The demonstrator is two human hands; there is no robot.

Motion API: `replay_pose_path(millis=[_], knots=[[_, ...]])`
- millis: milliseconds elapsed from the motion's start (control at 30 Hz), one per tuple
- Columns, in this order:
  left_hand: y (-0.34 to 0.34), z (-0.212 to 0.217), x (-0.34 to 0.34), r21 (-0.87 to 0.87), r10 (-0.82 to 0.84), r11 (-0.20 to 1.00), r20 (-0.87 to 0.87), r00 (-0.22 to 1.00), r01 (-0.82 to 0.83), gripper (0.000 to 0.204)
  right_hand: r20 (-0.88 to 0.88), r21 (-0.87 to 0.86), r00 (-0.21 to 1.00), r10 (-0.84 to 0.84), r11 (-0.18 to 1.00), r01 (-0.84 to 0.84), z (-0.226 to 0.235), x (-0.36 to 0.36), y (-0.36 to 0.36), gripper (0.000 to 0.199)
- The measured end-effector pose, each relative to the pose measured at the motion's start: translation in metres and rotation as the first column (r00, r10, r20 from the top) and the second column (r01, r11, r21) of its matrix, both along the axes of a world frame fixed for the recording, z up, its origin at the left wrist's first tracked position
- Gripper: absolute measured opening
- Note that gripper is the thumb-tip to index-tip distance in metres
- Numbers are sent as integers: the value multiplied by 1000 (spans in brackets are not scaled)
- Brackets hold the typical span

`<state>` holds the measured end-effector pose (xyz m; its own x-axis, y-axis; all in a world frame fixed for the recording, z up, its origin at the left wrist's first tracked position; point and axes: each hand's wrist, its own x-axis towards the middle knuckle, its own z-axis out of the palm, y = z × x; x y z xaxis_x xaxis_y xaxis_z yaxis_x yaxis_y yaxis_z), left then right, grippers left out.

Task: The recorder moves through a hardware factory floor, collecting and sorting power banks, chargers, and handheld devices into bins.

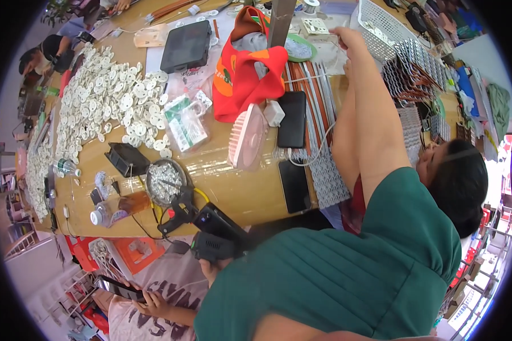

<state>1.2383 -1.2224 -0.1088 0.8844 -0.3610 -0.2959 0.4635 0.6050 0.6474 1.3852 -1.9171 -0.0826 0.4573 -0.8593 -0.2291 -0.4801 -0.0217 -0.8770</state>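
Head view: the wearer's own hands do not show, so I cannot tell whether they are released or grasping. Only a strip of bare skin [347, 336] lies along the lower edge.

A person in a green shirt [347, 273] leans across the wooden bench [250, 187] with both arms stretched to its far side. This co-worker's raised hand [347, 38] is bunched shut, pinching at a thin wire too fine to follow. It sits just beside the near wall of the white mesh basket [381, 23], with a white socket plate [314, 25] just to its left.

Nearer on the bench, between the arms and a red cloth bag [244, 74], lie two black phones [293, 119]. A pink fan [247, 136] is just to their left, and pale perforated strips [330, 176] run under the elbow.

Well apart to the left a heap of white discs [108, 102] spreads out, and a round dish of small metal bits [165, 183] stands near the bench edge.

Below that edge another hand [212, 270] is clenched around a black tool [213, 238]. Lower left, a seated person's hand [153, 307] grasps a phone [119, 288].
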Motion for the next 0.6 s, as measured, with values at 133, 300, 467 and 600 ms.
replay_pose_path(millis=[133, 300, 467, 600], knots=[[-15, -4, 7, -544, -70, 829, 132, 989, 131, 68, 538, 70, 831, 141, 975, -211, 80, -31, 124, 12], [-16, 2, 18, -458, -56, 881, 148, 987, 118, 68, 255, 237, 922, 292, 905, -353, 45, -66, 220, 23], [-6, 10, 18, -316, -67, 945, 53, 996, 80, 70, -418, -235, 899, 130, 941, -245, -63, -65, 220, 58], [13, 2, 14, -257, 6, 966, -13, 1000, -9, 72, -555, -249, 827, 87, 931, -265, -43, -55, 254, 86]])
